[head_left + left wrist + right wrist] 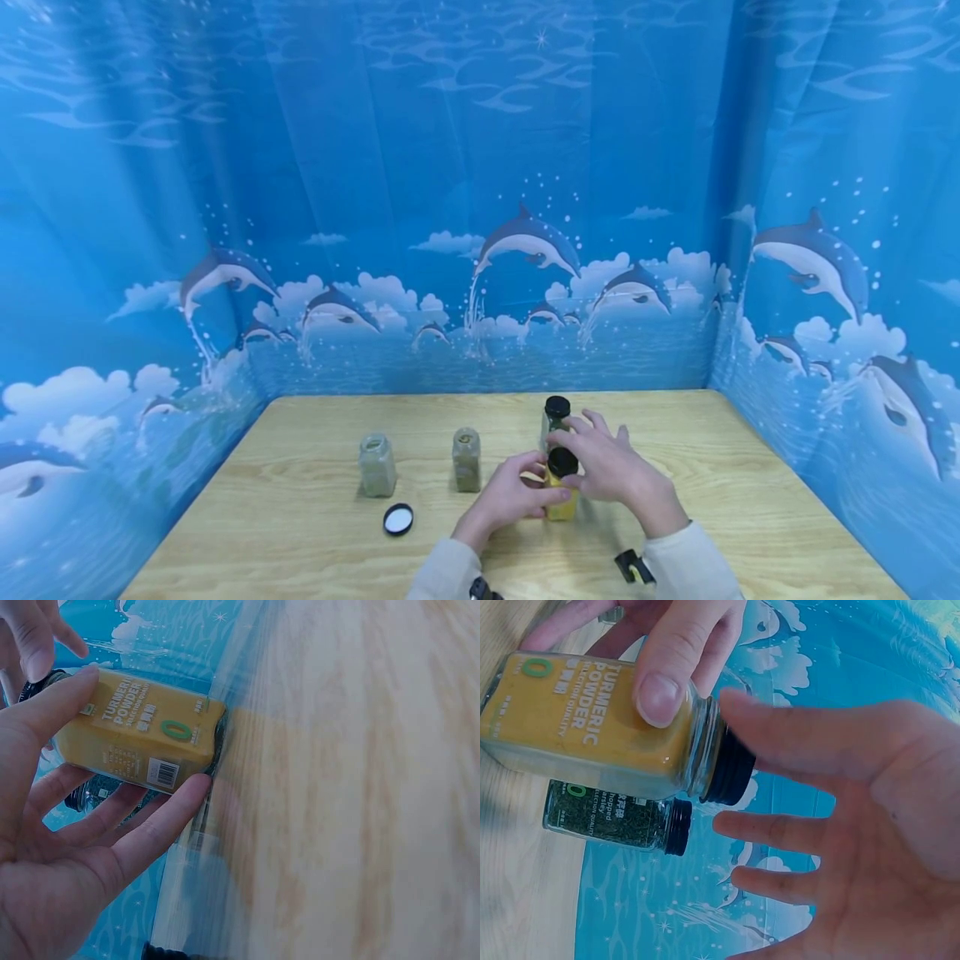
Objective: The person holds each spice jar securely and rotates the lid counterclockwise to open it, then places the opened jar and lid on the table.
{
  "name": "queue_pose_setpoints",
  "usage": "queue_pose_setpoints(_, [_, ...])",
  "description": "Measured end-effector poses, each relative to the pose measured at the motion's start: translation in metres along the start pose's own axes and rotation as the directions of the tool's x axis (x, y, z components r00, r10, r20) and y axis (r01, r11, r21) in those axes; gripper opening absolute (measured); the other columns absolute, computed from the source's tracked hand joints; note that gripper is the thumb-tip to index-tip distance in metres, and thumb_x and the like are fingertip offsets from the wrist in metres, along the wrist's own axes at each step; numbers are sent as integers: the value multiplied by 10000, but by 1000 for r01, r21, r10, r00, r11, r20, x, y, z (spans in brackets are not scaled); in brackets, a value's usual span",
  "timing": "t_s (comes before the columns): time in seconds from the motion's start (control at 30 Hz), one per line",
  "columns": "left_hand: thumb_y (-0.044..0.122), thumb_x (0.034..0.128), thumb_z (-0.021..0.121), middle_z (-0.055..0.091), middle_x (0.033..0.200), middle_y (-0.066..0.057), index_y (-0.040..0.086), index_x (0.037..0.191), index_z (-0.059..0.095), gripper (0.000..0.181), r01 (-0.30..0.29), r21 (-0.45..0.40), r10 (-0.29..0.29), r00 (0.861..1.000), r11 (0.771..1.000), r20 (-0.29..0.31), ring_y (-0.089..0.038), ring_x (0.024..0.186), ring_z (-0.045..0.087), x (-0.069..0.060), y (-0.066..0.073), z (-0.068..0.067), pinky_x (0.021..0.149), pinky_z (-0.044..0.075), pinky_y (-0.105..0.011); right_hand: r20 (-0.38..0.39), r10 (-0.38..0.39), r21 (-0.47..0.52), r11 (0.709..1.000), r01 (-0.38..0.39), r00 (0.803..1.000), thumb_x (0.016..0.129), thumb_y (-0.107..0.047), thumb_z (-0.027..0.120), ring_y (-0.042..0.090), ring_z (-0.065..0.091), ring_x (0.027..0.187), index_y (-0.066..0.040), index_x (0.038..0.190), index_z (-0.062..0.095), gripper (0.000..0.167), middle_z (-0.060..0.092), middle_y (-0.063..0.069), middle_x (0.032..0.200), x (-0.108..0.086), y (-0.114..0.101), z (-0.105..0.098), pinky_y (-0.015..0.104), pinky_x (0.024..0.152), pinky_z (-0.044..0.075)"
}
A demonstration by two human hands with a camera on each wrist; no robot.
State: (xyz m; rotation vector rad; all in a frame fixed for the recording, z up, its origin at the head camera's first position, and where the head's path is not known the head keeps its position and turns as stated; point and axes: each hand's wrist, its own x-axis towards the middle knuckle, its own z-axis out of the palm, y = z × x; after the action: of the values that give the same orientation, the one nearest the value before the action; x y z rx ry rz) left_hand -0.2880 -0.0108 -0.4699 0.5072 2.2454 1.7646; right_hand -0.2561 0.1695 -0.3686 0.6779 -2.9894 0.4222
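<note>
Blue fabric-like sheeting [420, 150] printed with leaping dolphins, white clouds and rippling water surrounds a pale wood-grain table [315, 550] with rounded back corners. Toward the table's right side, near the person, stands a square-sided clear glass jar of yellow powder [585, 712], its printed lettering reading "TURMERIC POWDER" above a green ring. A barcode on a white patch shows on another side. Its round black lid [730, 771] sits at the mouth, with ridged glass neck visible below.

The left hand [513, 496] holds the jar's body, thumb on one side and fingers against the other. The right hand [611, 462] pinches the lid between thumb and forefinger, its other fingers spread wide.

Just behind stands a smaller-looking clear glass jar of dark green flakes [607, 816], labelled chopped parsley, under a black lid. Well to the left are a lidless glass jar with pale greenish contents [377, 471] and a lidless glass jar with olive-brown contents [467, 467]. Near them, a black lid with a white inside [398, 520] lies upturned.
</note>
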Motion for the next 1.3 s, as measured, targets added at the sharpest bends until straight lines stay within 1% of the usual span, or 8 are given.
queue_pose_setpoints(0.1, [288, 842, 870, 644, 1238, -107, 125, 1346, 630, 582, -11, -1, 11, 1000, 1000, 5, -195, 1015, 687, 0, 0, 0, 743, 662, -341, -18, 0, -5, 1000, 0, 1000, 850, -273, 843, 561, 315, 1473, -178, 1302, 674, 492, 505, 223, 1530, 0, 0, 0, 944, 1002, 202])
queue_pose_setpoints(0.23, [278, 838, 874, 650, 1214, -84, 151, 1295, 664, 519, -25, -4, 25, 1000, 1000, 9, -179, 1006, 686, 1, 0, 1, 739, 661, -334, -45, 11, -25, 1000, -12, 999, 849, -354, 839, 554, 342, 1460, -165, 1222, 701, 440, 541, 211, 1497, 0, 0, 0, 934, 1008, 229])
queue_pose_setpoints(0.4, [255, 839, 872, 656, 1181, -73, 168, 1183, 699, 395, -39, -6, 39, 999, 999, 11, -166, 978, 690, 1, 0, 1, 726, 662, -340, -75, 48, -59, 997, -53, 996, 836, -425, 842, 530, 372, 1451, -154, 1107, 709, 406, 588, 180, 1442, 2, 2, 2, 913, 1021, 264])
queue_pose_setpoints(0.57, [231, 839, 870, 657, 1191, -89, 159, 1181, 694, 391, -38, -14, 38, 999, 999, 1, -176, 978, 691, 0, -1, 1, 725, 665, -359, -92, 61, -82, 994, -68, 994, 823, -458, 845, 520, 399, 1434, -163, 1008, 701, 376, 600, 181, 1424, 3, 2, 3, 907, 1010, 290])
queue_pose_setpoints(0.77, [232, 838, 871, 648, 1230, -103, 160, 1209, 688, 420, -27, -8, 27, 1000, 1000, -7, -191, 1010, 677, 0, 0, 1, 733, 665, -363, -91, 53, -90, 994, -61, 994, 827, -428, 849, 520, 407, 1428, -143, 1021, 704, 374, 604, 189, 1411, 3, 1, 4, 901, 1013, 298])
queue_pose_setpoints(0.93, [249, 838, 872, 641, 1183, -76, 184, 1159, 705, 367, -25, -7, 25, 1000, 1000, 3, -171, 990, 680, 1, 1, 1, 734, 664, -352, -90, 23, -91, 995, -32, 996, 820, -358, 865, 521, 423, 1410, -147, 1061, 707, 357, 628, 162, 1354, 3, 0, 3, 906, 997, 307])
queue_pose_setpoints(1.07, [254, 838, 873, 643, 1143, -71, 183, 1139, 714, 348, -22, -23, 22, 1000, 999, 13, -166, 954, 705, 1, 1, 2, 735, 664, -350, -79, 10, -86, 996, -17, 997, 824, -294, 866, 532, 409, 1419, -157, 1116, 718, 355, 613, 179, 1386, 2, 1, 3, 912, 993, 303])
queue_pose_setpoints(1.3, [259, 833, 878, 646, 1170, -83, 186, 1186, 706, 399, -15, -24, 15, 1000, 1000, 5, -174, 971, 702, 2, 0, 2, 743, 664, -355, -56, 8, -60, 998, -12, 998, 826, -191, 864, 538, 374, 1444, -169, 1165, 723, 367, 570, 204, 1452, 1, 0, 2, 923, 998, 275])
